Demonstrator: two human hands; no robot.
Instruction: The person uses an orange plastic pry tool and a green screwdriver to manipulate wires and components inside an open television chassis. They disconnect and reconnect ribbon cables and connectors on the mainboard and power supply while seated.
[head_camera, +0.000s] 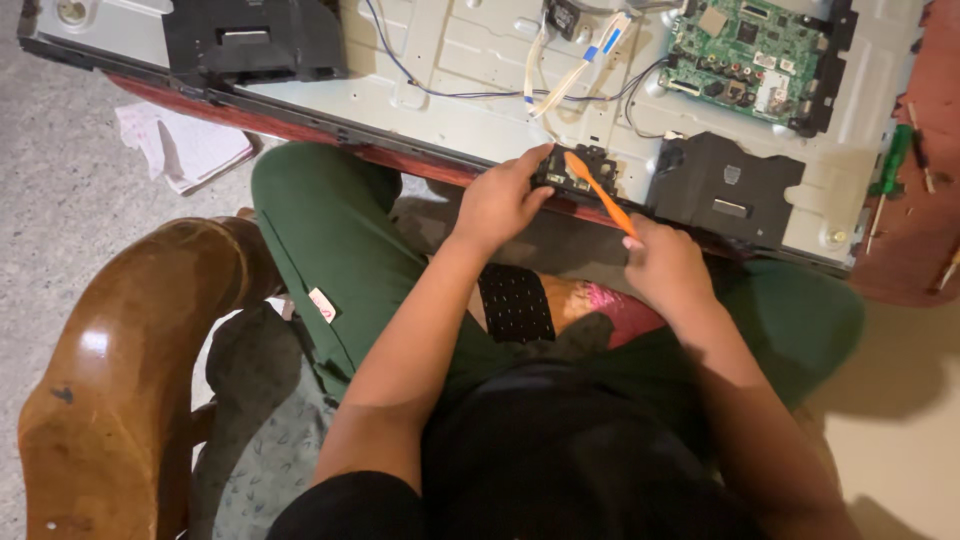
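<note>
Open metal panel (470, 60) upper middle of frame – free to pass, only loose wires (440, 92) and ribbon cables (580, 60) crossing. Green circuit board (745, 45) blocks upper right, black speaker boxes (250, 38) upper left and centre right. Screwdrivers (890, 170) clutter the right edge – wooden chair arm (120, 380) walls off lower left

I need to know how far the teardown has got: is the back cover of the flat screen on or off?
Off: the flat screen lies face down, its bare metal chassis and green circuit board exposed.
</note>
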